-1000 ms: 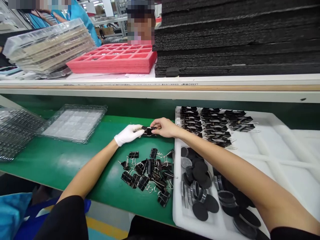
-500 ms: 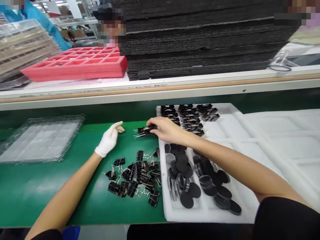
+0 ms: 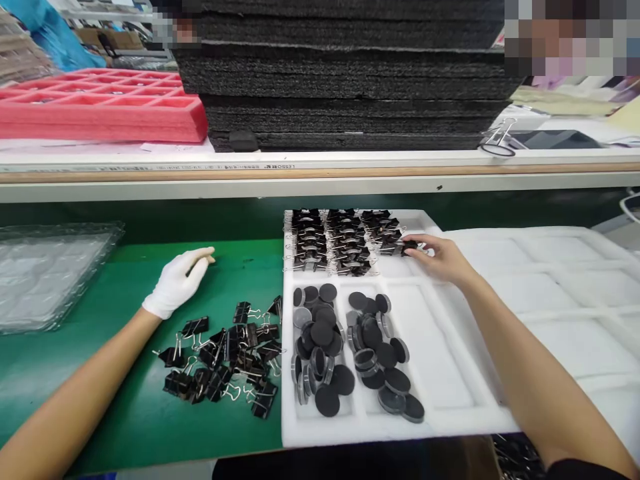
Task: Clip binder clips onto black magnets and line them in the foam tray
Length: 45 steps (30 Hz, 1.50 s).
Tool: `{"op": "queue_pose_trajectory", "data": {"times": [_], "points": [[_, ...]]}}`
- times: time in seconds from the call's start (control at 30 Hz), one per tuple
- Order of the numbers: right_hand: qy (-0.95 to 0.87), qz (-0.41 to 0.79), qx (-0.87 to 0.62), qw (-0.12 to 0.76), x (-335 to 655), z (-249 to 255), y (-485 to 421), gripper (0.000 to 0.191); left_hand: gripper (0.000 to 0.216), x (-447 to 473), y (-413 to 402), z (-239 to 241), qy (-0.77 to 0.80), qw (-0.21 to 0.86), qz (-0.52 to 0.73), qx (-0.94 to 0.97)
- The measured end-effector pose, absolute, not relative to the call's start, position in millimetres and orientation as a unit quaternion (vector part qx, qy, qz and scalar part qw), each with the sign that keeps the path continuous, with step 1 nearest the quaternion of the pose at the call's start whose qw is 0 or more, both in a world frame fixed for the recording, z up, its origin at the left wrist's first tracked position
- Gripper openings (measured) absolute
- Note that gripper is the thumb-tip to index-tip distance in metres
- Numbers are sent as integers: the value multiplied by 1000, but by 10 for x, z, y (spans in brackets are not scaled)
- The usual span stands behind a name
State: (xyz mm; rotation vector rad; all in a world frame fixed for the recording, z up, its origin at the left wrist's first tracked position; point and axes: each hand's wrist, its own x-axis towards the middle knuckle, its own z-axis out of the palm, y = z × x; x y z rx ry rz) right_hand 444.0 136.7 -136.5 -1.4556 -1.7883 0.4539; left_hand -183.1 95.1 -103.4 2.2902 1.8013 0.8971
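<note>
Well left of the white foam tray (image 3: pixel 435 373), a stack of clear blister trays (image 3: pixel 45 273) lies at the edge of the green mat (image 3: pixel 100 393), with bare mat open between it and the gloved left hand (image 3: pixel 177 283). That hand rests loosely open, fingers slightly curled, gripping nothing. Just left of the tray's near-left edge sits a heap of loose binder clips (image 3: pixel 225 357), almost touching the foam wall. Inside the tray, black discs (image 3: pixel 345 353) fill two near compartments, and the third beside them is free. In the tray's far compartment the bare right hand (image 3: pixel 440 257) pinches a clipped piece (image 3: pixel 409 247) at the right end of the rows of clipped pieces (image 3: pixel 330 240). Half a second ago that piece was over the mat, left of the tray's far corner; the left hand has hardly shifted.
</note>
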Motion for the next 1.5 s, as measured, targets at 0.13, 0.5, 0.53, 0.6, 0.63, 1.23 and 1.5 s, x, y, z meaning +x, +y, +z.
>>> {"op": "queue_pose_trajectory", "data": {"times": [0.13,0.5,0.53,0.6,0.63,1.23,1.5], "points": [[-699,186,-556,410,4392,-1446,1393,35,43,-1831,934,-1026,594,33,285,752],[-750,-16,-564,346,4167,-1478,1357,34,42,-1809,887,-904,578,-51,231,781],[-744,-47,-575,338,4149,-1429,1321,37,42,-1850,864,-852,578,-74,223,782],[-749,-62,-570,333,4111,-1262,1197,42,47,-1989,799,-740,592,-110,192,775],[-765,-36,-553,327,4086,-1160,1110,43,51,-2083,758,-692,608,-116,164,768],[-811,259,-463,248,3141,-547,756,30,48,-1779,753,-970,600,43,91,793],[-805,390,-424,143,1007,-638,1267,20,48,-1462,925,-1011,591,33,102,800]]}}
